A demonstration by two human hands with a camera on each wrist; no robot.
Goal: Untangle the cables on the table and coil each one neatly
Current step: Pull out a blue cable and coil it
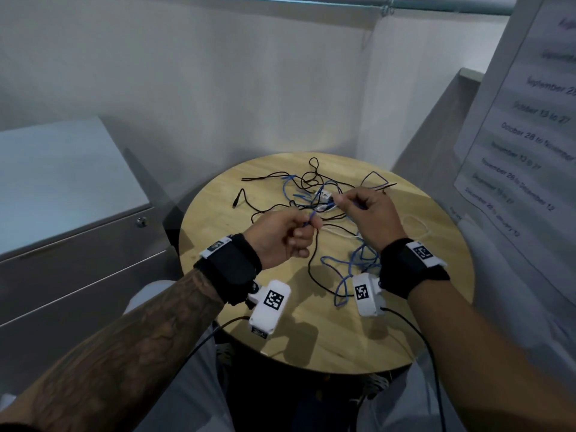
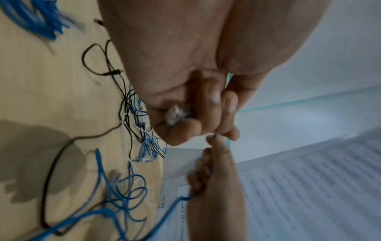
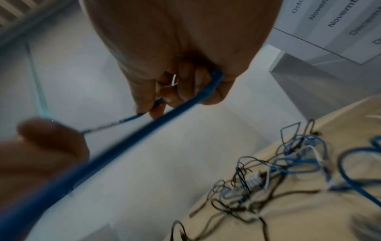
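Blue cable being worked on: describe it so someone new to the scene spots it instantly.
Start at the round wooden table with its tangle of cables. Above it, the left hand and right hand each pinch the blue cable, which loops down toward the table's near edge. Its neighbours are thin black cables and a white cable.

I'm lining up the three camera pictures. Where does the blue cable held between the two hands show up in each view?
Head: blue cable spans centre frame, left hand to right hand.
Left wrist: right of centre, running down past the fingers.
Right wrist: thick diagonal, upper centre to lower left.
Shared landmark: the cable tangle on the round table.
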